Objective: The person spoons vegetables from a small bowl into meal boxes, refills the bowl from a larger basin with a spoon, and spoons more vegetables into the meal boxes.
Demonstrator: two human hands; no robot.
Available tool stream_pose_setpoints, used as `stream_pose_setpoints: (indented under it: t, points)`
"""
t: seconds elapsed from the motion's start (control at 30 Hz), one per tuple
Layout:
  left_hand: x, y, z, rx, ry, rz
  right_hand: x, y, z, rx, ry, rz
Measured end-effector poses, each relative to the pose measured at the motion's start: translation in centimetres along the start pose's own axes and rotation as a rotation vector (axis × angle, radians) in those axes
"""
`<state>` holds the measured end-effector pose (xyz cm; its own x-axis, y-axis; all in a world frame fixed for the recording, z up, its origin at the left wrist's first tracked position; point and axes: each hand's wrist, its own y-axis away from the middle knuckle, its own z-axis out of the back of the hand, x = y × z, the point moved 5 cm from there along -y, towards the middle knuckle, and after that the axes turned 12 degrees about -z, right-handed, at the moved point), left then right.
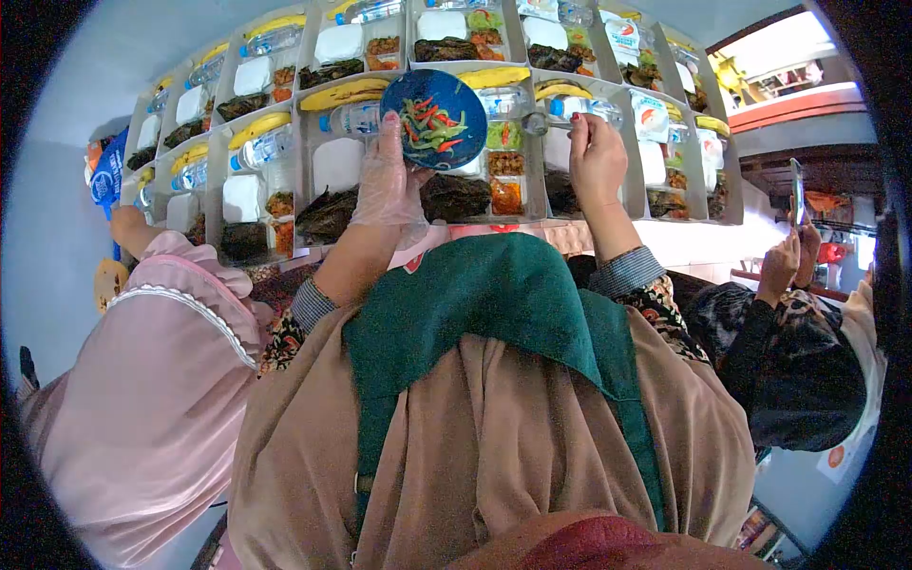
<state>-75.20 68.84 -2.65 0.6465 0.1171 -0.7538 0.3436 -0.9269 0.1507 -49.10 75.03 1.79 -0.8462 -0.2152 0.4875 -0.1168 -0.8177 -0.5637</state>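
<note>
My left hand [388, 180], in a clear plastic glove, grips a blue bowl [465, 100] by its left side, above the meal boxes. Sliced green vegetables and red chilies [432, 125] lie in the bowl. To the right of it, my right hand [600, 161] is closed on the handle of a metal spoon [535, 123]. The spoon's head hangs over a box, apart from the bowl. Below the hands, open boxes hold bananas [492, 77], water bottles [356, 119], white packs [339, 164], dark leafy-looking food [328, 214] and small portions of orange-red food [504, 197].
Several rows of filled boxes stretch away from me. At my left, a person in pink [161, 342] reaches toward the boxes near a blue package [108, 171]. At the right, another person in dark sleeves holds up a phone [797, 190].
</note>
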Motion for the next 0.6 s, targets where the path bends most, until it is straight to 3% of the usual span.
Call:
stream_pose_setpoints:
  t: [0.2,0.3,0.37,0.47,0.57,0.6]
  points:
    - [-0.2,0.7,-0.4,0.001,-0.027,0.018,-0.1,0.6,-1.5,0.087,-0.060,-0.009]
    - [0.3,0.1,0.3,-0.001,-0.074,0.067,-1.2,-0.4,-0.3,0.012,-0.213,-0.249]
    - [0.4,-0.1,0.8,-0.001,-0.088,0.078,-2.1,-1.7,0.7,0.081,-0.735,-0.503]
    - [0.9,-0.1,0.6,-0.010,-0.034,0.101,1.6,-2.9,3.2,0.094,-0.944,-0.365]
    - [0.3,1.6,-2.1,0.090,0.112,0.087,4.2,-1.9,3.3,0.169,-0.694,-0.027]
    - [0.4,1.9,-2.6,0.117,0.135,0.095,4.8,-1.6,3.6,0.081,-0.528,0.193]
